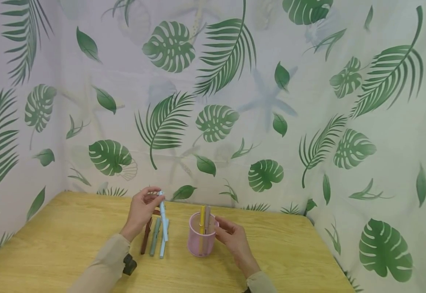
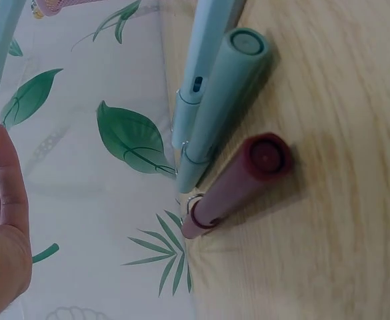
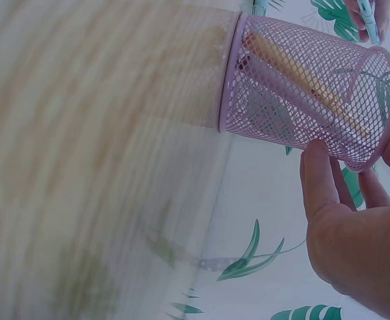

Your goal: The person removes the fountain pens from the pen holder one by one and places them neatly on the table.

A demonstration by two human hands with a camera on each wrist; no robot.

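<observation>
Left hand (image 1: 141, 211): fingers pinched round the top of a pale blue pen (image 1: 163, 215), held nearly upright above the table (image 1: 51, 244); grip high and thin, so risk of the pen swinging or slipping out.
Pens on table: brown pen (image 1: 146, 238), grey-green pen (image 1: 155, 237) and a second blue pen (image 1: 162, 246), side by side just under the lifted one; round barrels, likely to roll if knocked by a dropped pen or the sleeve.
Cup (image 1: 202, 240): pink mesh, upright between the hands, holding a yellow pen (image 1: 202, 221) and a beige pen (image 1: 207, 219); both stand tall and lean, narrowing the mouth, so a pen coming in at a slant may catch the rim or jam against them.
Right hand (image 1: 232, 238): fingers curled round the right side of the cup near the rim, thumb against the mesh; too light a hold and a bump from the left may tip the cup, spilling both pens.
Table edge: well apart from the pens, roll-off looks unlikely.
</observation>
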